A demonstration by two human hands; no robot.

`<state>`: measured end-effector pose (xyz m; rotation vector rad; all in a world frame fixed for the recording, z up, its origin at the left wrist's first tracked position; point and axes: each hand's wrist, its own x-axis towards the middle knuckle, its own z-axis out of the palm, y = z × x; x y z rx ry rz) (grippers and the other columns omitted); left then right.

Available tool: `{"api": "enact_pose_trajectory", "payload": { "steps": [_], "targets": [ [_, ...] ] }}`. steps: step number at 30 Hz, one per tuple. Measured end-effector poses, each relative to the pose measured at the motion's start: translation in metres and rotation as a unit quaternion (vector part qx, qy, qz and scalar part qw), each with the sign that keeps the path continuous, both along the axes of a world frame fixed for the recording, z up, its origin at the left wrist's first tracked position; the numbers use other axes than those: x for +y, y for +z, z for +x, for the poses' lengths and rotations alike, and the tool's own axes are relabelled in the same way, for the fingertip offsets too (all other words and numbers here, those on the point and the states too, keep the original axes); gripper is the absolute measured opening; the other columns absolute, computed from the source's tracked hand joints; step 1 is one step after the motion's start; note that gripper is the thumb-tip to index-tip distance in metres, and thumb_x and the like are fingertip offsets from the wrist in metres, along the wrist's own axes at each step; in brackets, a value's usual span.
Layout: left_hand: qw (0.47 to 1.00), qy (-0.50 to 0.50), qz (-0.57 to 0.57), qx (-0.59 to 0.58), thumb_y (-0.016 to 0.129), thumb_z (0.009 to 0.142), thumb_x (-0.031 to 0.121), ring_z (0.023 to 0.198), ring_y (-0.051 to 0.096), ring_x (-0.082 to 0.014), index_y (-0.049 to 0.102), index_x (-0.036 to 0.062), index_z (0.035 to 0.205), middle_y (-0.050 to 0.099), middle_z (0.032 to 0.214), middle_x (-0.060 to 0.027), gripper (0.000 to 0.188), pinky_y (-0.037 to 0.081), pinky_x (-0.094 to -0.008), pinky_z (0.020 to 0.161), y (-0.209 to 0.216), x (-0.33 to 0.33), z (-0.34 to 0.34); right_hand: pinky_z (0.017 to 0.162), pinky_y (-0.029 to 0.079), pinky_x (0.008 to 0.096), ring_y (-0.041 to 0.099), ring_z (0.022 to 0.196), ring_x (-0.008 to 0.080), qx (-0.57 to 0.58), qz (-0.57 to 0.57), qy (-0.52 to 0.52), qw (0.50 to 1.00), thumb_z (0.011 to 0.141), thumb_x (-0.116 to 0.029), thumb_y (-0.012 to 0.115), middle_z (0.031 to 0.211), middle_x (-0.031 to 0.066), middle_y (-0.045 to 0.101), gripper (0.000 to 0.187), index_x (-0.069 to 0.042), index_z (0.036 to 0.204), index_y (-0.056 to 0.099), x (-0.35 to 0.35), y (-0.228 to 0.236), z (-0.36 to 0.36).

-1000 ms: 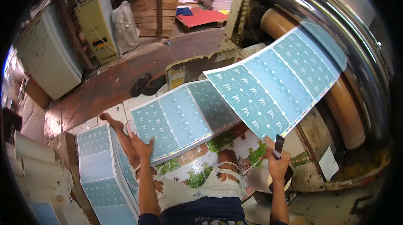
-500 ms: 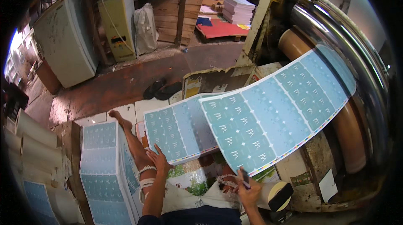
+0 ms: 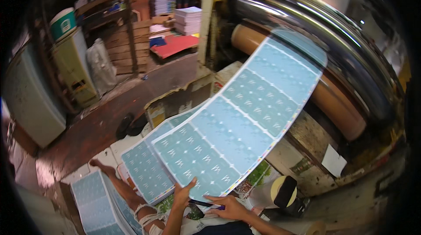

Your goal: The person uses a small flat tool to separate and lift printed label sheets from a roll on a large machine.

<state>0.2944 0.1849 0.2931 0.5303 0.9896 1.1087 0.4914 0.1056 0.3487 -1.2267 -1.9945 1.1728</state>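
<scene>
A long printed sheet (image 3: 237, 123), patterned in blue and green panels with white marks, comes off the shiny metal roller (image 3: 302, 20) and slopes down toward me. At its near edge my left hand (image 3: 182, 194) grips the lower left corner, one digit lying on top. My right hand (image 3: 232, 208) is closed round a slim dark tool (image 3: 208, 203) with a purple end; its index finger reaches to the sheet's near edge. The tool lies along that edge, just under it. Beneath the long sheet rests another printed sheet (image 3: 147, 171), partly covered.
To the left of my leg stands a stack of printed sheets (image 3: 94, 195). A clear-wrapped roll (image 3: 265, 195) with a black end is near my right forearm. A brown roller (image 3: 340, 103) sits below the metal one. Farther off are paper stacks (image 3: 188, 20) and a cabinet (image 3: 74, 68).
My left hand has left my knee and taken hold of the sheet's corner. My right hand has moved left along the near edge with the tool. The view has swung right.
</scene>
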Motion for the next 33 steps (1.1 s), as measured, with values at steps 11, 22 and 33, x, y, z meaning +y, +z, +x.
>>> {"api": "enact_pose_trajectory", "payload": {
  "steps": [11,22,33],
  "targets": [
    [0.997,0.078,0.021,-0.004,0.07,0.082,0.0,0.095,0.063,-0.0242,0.045,-0.0037,0.127,0.061,0.111,-0.0154,0.051,0.054,-0.0334,0.08,-0.004,-0.038,-0.059,0.041,0.044,0.0233,0.056,0.049,0.0089,0.192,0.164,-0.513,0.82,0.097,-0.022,0.052,0.075,0.0066,0.065,0.022,-0.003,0.104,0.062,0.131,0.119,0.262],
    [0.991,0.132,-0.009,0.035,0.071,0.079,0.001,0.089,0.065,-0.0262,0.041,-0.005,0.13,0.061,0.111,-0.0171,0.06,0.055,-0.0347,0.076,-0.001,-0.059,-0.077,0.041,0.044,0.0245,0.055,0.048,0.0113,0.16,0.164,-0.552,0.802,0.098,-0.029,0.053,0.073,0.008,0.065,0.03,-0.001,0.105,0.061,0.233,0.097,0.401],
    [0.984,0.146,-0.058,0.08,0.075,0.077,0.004,0.08,0.066,-0.0223,0.054,-0.0023,0.119,0.066,0.099,-0.0124,0.047,0.056,-0.0337,0.069,-0.013,-0.086,-0.091,0.046,0.041,0.0273,0.052,0.051,0.0122,0.02,0.232,-0.565,0.791,0.094,-0.028,0.061,0.07,0.0042,0.061,0.028,-0.001,0.103,0.063,0.218,0.063,0.4]
  ]
}}
